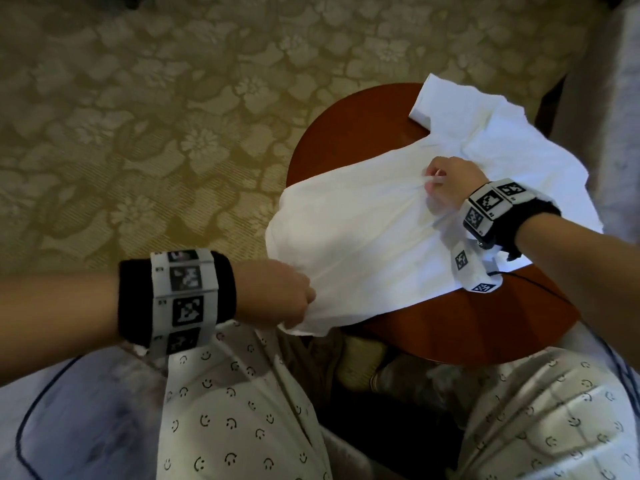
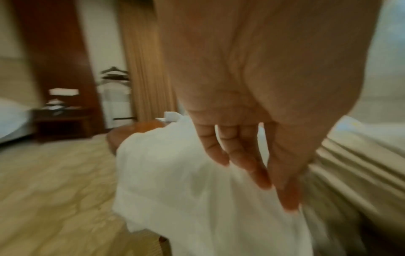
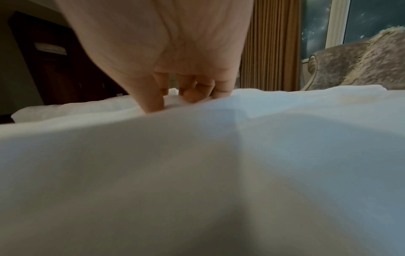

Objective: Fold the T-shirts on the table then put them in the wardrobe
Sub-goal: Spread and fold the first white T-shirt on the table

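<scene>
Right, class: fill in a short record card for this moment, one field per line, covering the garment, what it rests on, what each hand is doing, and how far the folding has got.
Garment: white T-shirt, spread out and wrinkled
Surface: round reddish wooden table; the shirt's near edge hangs past the rim
Left hand: grips the shirt's near corner, off the table edge
Right hand: pinches a bunch of fabric near the shirt's middle
Floor: patterned floral carpet
Folding stage: no finished fold visible yet
Wardrobe: cannot tell from these views
</scene>
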Available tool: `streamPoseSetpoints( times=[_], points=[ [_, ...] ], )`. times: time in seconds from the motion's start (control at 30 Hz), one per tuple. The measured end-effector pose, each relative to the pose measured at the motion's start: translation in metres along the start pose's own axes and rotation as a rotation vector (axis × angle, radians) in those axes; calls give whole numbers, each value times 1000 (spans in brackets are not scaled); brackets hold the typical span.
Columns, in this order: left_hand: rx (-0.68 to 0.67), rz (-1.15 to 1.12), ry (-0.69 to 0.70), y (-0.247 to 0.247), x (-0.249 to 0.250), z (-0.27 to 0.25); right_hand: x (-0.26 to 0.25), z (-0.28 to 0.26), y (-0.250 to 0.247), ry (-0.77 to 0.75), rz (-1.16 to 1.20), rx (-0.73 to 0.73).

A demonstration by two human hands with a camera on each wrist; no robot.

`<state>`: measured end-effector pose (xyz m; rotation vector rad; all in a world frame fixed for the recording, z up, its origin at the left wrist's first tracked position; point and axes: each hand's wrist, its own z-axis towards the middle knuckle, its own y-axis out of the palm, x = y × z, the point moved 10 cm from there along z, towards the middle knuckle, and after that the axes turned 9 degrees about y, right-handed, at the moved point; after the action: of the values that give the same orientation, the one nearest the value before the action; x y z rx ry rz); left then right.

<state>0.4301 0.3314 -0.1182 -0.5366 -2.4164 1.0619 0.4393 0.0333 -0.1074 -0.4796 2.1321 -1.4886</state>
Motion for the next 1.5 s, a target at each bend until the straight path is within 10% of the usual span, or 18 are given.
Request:
streamPoseSetpoints(
  times=[0.2,0.4,0.63,0.83,0.93,1.3,1.5],
  points=[
    [776,-526,-535,-81,-122,-37,-9,-4,-3,-86,-68,-91],
    [435,-613,-657,-50,-139,-6,-19,-11,-14,-115,6,-6],
    [978,-766,-523,-85,-156,-47,-21,-4,-9,-124,-28,-52],
    [639,-604,-762,-44,-198,-42,3,2,-19,-41,-12,0],
    [681,-572,-792,-60,-206,-39,45,13,-51,88,108,185],
    [840,-530,-596,-180,-240,50,127,71,-71,275,261,172],
    [643,-343,-432,-209,-238,111,128,109,-56,286,123,43]
  ],
)
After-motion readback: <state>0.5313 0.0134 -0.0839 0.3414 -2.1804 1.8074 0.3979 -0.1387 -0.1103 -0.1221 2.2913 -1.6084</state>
